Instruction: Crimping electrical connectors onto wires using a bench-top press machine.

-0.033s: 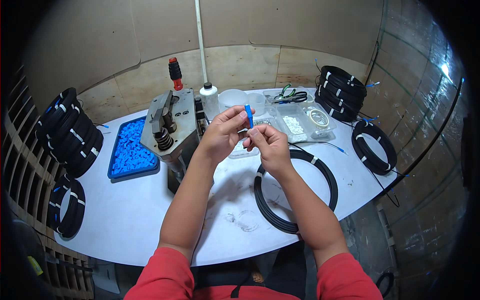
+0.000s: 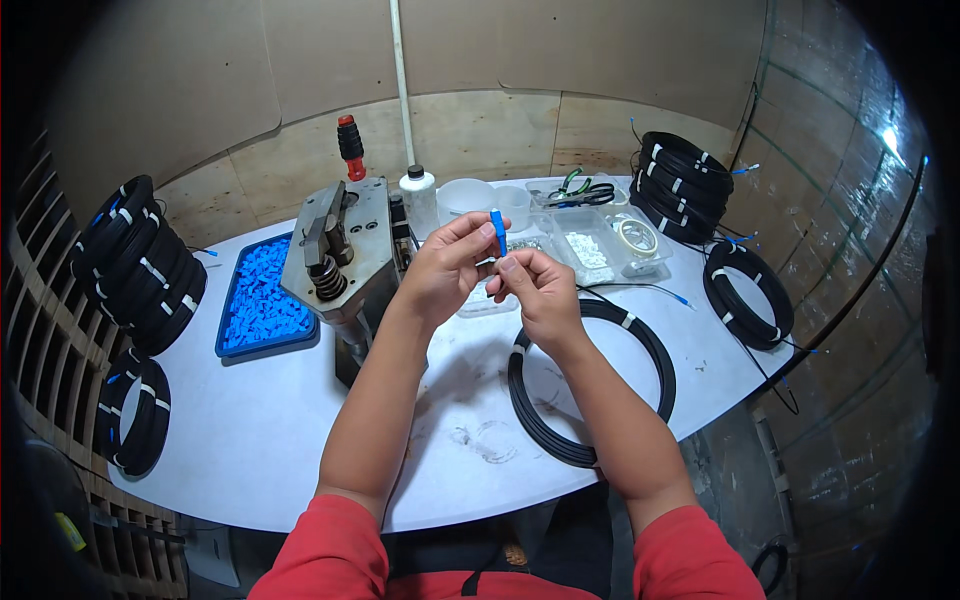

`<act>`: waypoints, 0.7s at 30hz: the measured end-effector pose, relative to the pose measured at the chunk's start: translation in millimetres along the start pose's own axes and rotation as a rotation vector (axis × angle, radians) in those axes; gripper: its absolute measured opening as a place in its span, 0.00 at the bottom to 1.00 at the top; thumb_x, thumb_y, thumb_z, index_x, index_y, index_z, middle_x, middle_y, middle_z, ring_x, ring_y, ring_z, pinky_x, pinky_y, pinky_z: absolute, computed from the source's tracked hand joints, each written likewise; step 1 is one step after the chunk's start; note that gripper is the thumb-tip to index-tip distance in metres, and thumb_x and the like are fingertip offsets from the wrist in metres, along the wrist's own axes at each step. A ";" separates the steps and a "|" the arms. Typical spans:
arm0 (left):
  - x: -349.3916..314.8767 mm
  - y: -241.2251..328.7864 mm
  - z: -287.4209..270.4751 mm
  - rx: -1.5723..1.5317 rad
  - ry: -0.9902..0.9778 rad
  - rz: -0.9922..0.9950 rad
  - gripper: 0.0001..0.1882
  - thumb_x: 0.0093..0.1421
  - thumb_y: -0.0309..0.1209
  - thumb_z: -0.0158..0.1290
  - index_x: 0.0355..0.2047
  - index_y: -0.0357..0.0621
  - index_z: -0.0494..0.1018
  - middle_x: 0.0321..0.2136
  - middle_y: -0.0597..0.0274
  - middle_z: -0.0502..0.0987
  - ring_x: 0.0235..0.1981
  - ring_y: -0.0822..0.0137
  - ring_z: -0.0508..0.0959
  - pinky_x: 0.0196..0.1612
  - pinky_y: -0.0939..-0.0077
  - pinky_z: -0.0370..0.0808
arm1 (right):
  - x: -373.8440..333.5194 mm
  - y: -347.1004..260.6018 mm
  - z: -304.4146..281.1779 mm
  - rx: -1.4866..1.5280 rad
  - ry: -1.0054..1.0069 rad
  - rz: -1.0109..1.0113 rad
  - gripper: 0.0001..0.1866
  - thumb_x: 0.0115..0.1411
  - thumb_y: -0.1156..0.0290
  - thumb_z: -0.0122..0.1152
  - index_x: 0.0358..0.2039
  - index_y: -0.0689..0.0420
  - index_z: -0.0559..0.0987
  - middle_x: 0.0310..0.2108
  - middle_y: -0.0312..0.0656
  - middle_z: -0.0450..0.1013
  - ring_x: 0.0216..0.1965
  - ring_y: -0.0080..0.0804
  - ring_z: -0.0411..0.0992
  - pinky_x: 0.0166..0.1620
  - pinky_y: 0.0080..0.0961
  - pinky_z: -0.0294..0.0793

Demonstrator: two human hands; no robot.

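Observation:
A slim blue cable connector [image 2: 499,228] stands nearly upright above the table. My left hand [image 2: 452,262] pinches it between thumb and fingers, its tip sticking up past them. Just below, my right hand [image 2: 540,290] is closed with thumb and forefinger at the connector's lower end. Whether they press on the connector itself or on its cable is hidden by the fingers. Under my right forearm lies a coil of black cable [image 2: 516,395] bound with white ties. A loose cable end with a blue tip [image 2: 683,300] lies to its right.
Left of centre stands a metal hand press [image 2: 370,230], beside a blue tray [image 2: 222,352] of small blue parts. Stacks of black cable coils [image 2: 130,260] rise at left and far right [image 2: 682,190]. Clear plastic boxes [image 2: 655,268], scissors [image 2: 585,196] and a white bottle [image 2: 418,190] are behind my hands.

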State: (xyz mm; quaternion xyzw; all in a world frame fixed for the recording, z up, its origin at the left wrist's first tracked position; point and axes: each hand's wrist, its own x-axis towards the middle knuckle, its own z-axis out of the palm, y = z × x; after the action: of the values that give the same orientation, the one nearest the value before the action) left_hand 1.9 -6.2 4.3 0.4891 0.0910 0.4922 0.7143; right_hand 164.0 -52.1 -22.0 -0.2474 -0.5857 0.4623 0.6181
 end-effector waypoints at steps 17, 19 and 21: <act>-0.2 1.6 -1.4 0.041 -0.023 0.006 0.12 0.71 0.33 0.55 0.49 0.40 0.77 0.38 0.66 0.79 0.39 0.72 0.77 0.46 0.68 0.75 | -0.1 0.2 -0.1 -0.015 0.015 0.000 0.11 0.71 0.66 0.60 0.40 0.62 0.81 0.31 0.38 0.80 0.32 0.19 0.75 0.37 0.19 0.75; 0.2 1.3 -1.0 0.050 -0.022 0.011 0.12 0.71 0.33 0.55 0.49 0.40 0.77 0.38 0.66 0.79 0.39 0.72 0.77 0.46 0.68 0.75 | -0.1 0.8 -0.4 -0.012 0.013 -0.004 0.11 0.71 0.66 0.60 0.40 0.62 0.81 0.31 0.38 0.80 0.32 0.19 0.75 0.37 0.19 0.75; 1.1 0.0 -0.8 0.024 -0.022 0.016 0.12 0.71 0.33 0.55 0.49 0.40 0.77 0.39 0.66 0.79 0.39 0.72 0.77 0.46 0.68 0.75 | -0.3 0.3 -0.8 -0.011 0.012 -0.009 0.11 0.71 0.66 0.60 0.40 0.62 0.80 0.31 0.38 0.80 0.31 0.19 0.75 0.37 0.19 0.75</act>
State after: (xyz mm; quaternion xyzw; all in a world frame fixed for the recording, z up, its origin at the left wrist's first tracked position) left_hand 2.0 -4.8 4.3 0.5036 0.0852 0.4912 0.7056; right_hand 164.6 -52.0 -22.5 -0.2508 -0.5856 0.4548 0.6224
